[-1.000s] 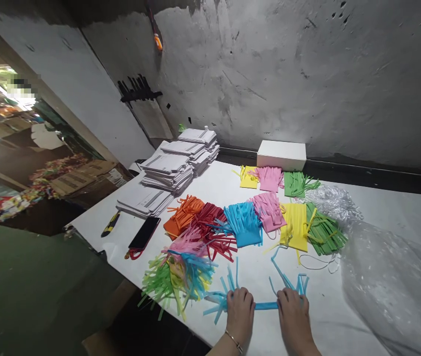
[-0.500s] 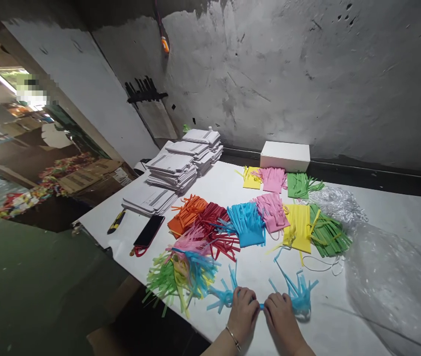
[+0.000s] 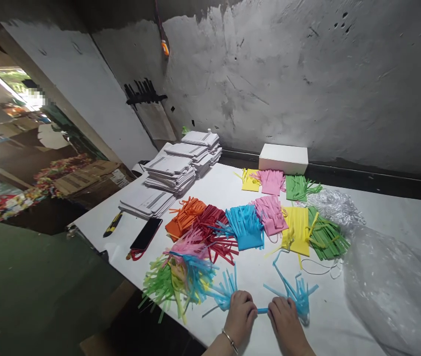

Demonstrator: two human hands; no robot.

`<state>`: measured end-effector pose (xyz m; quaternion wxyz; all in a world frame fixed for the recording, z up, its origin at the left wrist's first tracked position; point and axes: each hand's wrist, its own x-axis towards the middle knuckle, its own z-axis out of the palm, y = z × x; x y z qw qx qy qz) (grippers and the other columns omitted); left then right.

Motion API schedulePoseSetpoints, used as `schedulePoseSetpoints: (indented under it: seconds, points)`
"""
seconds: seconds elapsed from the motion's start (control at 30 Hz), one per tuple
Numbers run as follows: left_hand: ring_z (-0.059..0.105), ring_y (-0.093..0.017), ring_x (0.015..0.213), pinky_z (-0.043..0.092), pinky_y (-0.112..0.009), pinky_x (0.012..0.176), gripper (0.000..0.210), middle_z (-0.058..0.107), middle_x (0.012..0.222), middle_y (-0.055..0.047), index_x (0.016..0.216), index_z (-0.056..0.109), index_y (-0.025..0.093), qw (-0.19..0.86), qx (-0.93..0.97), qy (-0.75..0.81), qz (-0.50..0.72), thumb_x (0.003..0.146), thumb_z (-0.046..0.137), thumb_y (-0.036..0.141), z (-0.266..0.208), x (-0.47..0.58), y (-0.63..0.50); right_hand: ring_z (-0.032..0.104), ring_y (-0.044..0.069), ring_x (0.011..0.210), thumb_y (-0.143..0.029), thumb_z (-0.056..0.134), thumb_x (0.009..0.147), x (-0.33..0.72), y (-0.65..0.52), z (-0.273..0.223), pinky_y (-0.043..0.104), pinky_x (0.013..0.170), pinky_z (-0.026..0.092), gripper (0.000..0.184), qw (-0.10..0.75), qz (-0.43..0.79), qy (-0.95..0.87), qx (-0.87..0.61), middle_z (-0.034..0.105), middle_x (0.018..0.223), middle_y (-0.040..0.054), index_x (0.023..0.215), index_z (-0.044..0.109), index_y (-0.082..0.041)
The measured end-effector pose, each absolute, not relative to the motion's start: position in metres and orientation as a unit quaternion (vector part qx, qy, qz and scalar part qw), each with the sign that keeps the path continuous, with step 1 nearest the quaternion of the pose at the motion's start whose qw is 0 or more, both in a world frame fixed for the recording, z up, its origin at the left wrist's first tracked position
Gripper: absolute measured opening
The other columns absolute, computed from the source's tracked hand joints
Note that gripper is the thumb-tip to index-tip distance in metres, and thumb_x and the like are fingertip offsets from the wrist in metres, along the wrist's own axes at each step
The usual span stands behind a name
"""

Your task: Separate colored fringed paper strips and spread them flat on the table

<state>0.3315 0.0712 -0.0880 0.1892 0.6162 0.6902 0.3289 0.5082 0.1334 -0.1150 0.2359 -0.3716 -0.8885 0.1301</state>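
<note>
In the head view, the print on the white stacks [image 3: 169,166] and the label [image 3: 118,177] on the cardboard box [image 3: 86,179] is too small to read. A pixelated patch hides part of the bright window [image 3: 17,81], and the clear plastic bag [image 3: 392,282] runs off the right edge. The left hand [image 3: 240,312] and right hand [image 3: 285,316] lie palms down, just apart, fingers curled over the twisted blue fringe [image 3: 262,311] on the near part of the table [image 3: 255,336]. Its strips fan out beyond both hands; the fingertips' undersides are hidden.
</note>
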Motion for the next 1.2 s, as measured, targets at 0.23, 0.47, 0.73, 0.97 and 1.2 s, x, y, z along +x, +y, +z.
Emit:
schedulePoseSetpoints:
  seconds: [0.23, 0.47, 0.73, 0.97, 1.2]
  points:
    - [0.054, -0.024, 0.088, 0.036, -0.045, 0.088, 0.015, 0.061, 0.086, -0.005, 0.07, 0.064, 0.019, 0.143, 0.555, 0.787, 0.229, 0.072, 0.058, 0.006, -0.081, 0.349, 0.081, 0.055, 0.023, 0.086, -0.009, 0.048, 0.09, 0.509, 0.143, -0.101, 0.044, 0.088, 0.029, 0.019, 0.202, 0.13, -0.873, -0.424, 0.061, 0.086, 0.0006, 0.081, 0.056, -0.024]
    - [0.053, -0.023, 0.09, 0.027, -0.051, 0.097, 0.014, 0.064, 0.085, -0.002, 0.073, 0.067, 0.022, 0.042, 0.694, 0.701, 0.159, 0.083, 0.065, 0.012, -0.096, 0.347, 0.08, 0.054, 0.024, 0.08, -0.005, 0.054, 0.084, 0.501, 0.147, -0.095, 0.045, 0.086, 0.028, 0.02, 0.203, 0.125, -0.867, -0.438, 0.06, 0.08, 0.0, 0.078, 0.056, -0.024]
    - [0.055, -0.024, 0.094, 0.03, -0.052, 0.101, 0.016, 0.066, 0.086, -0.006, 0.078, 0.068, 0.019, 0.183, 0.724, 0.648, 0.153, 0.085, 0.059, 0.008, -0.098, 0.343, 0.095, 0.057, 0.019, 0.081, -0.004, 0.052, 0.082, 0.497, 0.142, -0.102, 0.041, 0.095, 0.028, 0.023, 0.255, 0.119, -0.892, -0.354, 0.063, 0.081, -0.0032, 0.08, 0.058, -0.026]
    - [0.059, -0.022, 0.085, 0.043, -0.035, 0.078, 0.016, 0.068, 0.088, -0.007, 0.079, 0.071, 0.017, 0.351, 0.58, 0.7, 0.224, 0.08, 0.055, 0.019, -0.073, 0.345, 0.096, 0.058, 0.019, 0.08, -0.008, 0.041, 0.091, 0.506, 0.133, -0.094, 0.043, 0.099, 0.028, 0.026, 0.303, 0.098, -0.886, -0.336, 0.066, 0.081, -0.0015, 0.086, 0.06, -0.025]
    - [0.049, -0.014, 0.059, 0.039, -0.026, 0.058, 0.052, 0.06, 0.059, 0.001, 0.076, 0.07, 0.013, 0.541, 0.452, 0.641, 0.304, 0.071, 0.064, 0.065, -0.039, 0.357, 0.094, 0.064, 0.017, 0.086, -0.016, 0.053, 0.093, 0.538, 0.133, -0.035, 0.047, 0.105, 0.03, 0.021, 0.332, 0.101, -0.886, -0.308, 0.071, 0.089, -0.001, 0.109, 0.061, -0.027]
